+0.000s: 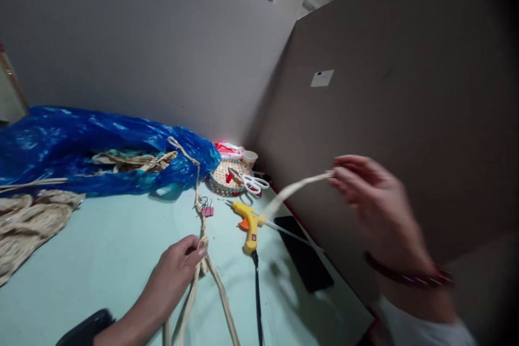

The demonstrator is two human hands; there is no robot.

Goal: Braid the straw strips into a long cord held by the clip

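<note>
A pale braided cord [198, 184] runs down the table from the blue bag, with a pink binder clip [207, 211] fastened on it. My left hand [180, 259] pinches the cord just below the clip, where loose strands [221, 286] fan out toward me. Raised at the right, my right hand [373, 200] grips the end of a pale fibre strand [300, 188] between thumb and fingers. The strand's far end is blurred over the glue gun. A yellow hot glue gun [252, 221] with a clear glue stick lies between the hands.
A blue plastic bag [77, 135] holding fibre strips lies along the wall. Coiled fibre [36, 221] rests at the left. White-handled scissors [253, 183] lie on a woven basket [221, 175] near a paper cup [250, 158]. A black phone-like slab [304, 254] lies by the right partition.
</note>
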